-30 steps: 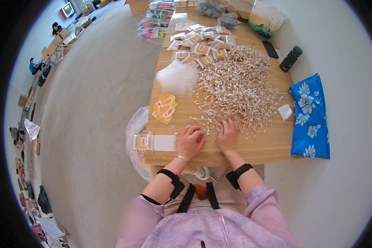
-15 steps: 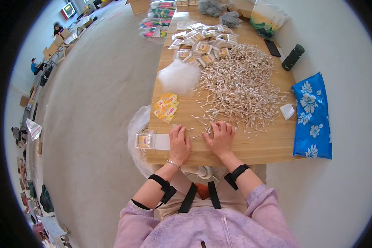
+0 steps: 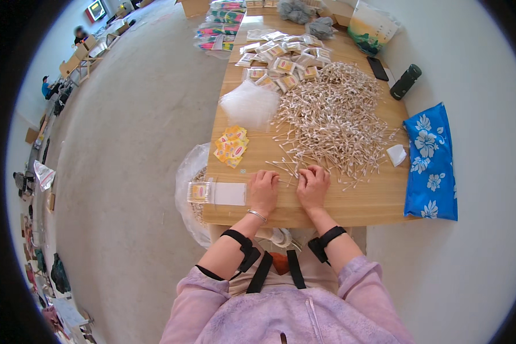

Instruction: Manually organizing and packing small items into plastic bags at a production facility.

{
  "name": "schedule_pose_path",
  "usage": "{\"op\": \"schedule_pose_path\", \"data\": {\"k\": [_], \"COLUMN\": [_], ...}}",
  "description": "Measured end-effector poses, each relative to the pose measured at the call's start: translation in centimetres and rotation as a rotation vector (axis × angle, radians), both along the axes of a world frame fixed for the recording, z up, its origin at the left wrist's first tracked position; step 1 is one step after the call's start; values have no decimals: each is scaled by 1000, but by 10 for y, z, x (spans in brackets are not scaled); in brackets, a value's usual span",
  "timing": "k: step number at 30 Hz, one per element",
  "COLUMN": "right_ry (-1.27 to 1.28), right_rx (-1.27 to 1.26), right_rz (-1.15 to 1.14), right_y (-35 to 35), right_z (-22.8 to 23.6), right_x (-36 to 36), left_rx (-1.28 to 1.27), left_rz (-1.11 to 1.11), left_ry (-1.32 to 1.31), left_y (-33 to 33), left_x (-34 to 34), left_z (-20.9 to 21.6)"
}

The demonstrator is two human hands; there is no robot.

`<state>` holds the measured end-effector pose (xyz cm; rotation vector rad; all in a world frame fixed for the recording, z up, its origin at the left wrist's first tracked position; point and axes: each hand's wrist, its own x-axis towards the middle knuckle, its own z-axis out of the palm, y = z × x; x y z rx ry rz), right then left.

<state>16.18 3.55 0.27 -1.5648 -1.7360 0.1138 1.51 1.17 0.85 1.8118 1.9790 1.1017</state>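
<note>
A large heap of loose cotton swabs (image 3: 338, 117) covers the middle of the wooden table. At its near edge my left hand (image 3: 264, 192) is closed with curled fingers, and a thin swab shows beside its fingertips. My right hand (image 3: 313, 188) is closed too, its bent fingers reaching the outermost swabs; what they hold is hidden. Left of my left hand lies a white card strip (image 3: 230, 194), its end against a clear pack of swabs (image 3: 199, 192) at the table's left edge. Yellow printed cards (image 3: 231, 146) lie in a loose pile beyond.
Clear plastic bags (image 3: 249, 105) and filled swab packs (image 3: 281, 57) lie farther back. On the right are a blue flowered pouch (image 3: 430, 163), a white tissue (image 3: 396, 155), a black bottle (image 3: 406, 82) and a phone (image 3: 377, 67). A plastic sack (image 3: 183, 172) hangs below the left edge.
My left hand has shifted right, uncovering more of the white card strip. My right hand has moved slightly right, and its fingers are drawn closer together.
</note>
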Motion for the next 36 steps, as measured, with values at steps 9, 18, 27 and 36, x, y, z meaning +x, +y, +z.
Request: {"op": "schedule_pose_path", "data": {"k": [9, 18, 27, 36], "right_ry": [48, -46, -4, -6], "right_rx": [-69, -127, -80, -69], "right_rz": [2, -78, -54, -27], "right_y": [-2, 1, 1, -2], "right_z": [5, 10, 4, 9], "right_x": [-4, -9, -7, -7], "left_rx": [108, 128, 32, 195], "left_rz": [-281, -143, -335, -307], "left_ry": [-56, 21, 54, 179], "left_y": [-12, -34, -21, 37], "left_x": [-10, -24, -24, -18], "left_z": [4, 13, 7, 12]}}
